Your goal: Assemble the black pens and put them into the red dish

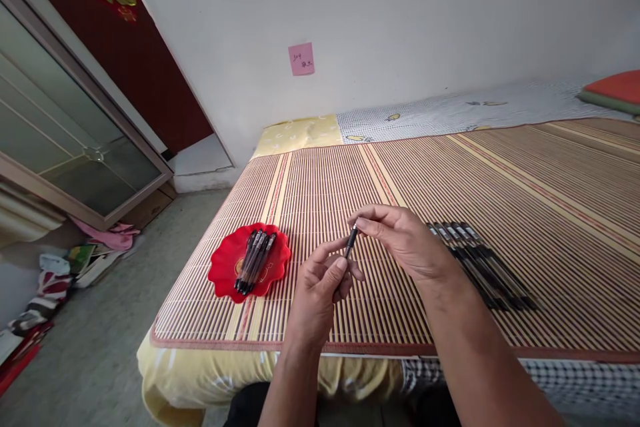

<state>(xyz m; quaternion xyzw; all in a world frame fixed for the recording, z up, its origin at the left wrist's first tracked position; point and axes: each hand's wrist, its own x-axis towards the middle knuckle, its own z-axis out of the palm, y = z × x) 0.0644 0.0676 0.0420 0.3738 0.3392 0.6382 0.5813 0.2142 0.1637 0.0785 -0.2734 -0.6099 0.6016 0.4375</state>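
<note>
A black pen [352, 239] is held up at a slant over the mat in the middle of the view. My left hand [325, 273] grips its lower part between thumb and fingers. At the pen's upper end, the thumb and forefinger of my right hand [400, 233] are closed on the tip. To the left, a red scalloped plate [220, 273] carries several dark pens [257, 260] lying together. Beyond my right wrist lies a row of several black pens [480, 267], side by side and partly hidden by my forearm.
A striped bamboo mat [320, 180] covers the bed, over a yellow and checked sheet [300, 133]. On the wall is a pink note [301, 59]. An orange folded cloth [615, 90] lies at the far right. A glass-panelled door [65, 113] stands left; various items lie on the floor.
</note>
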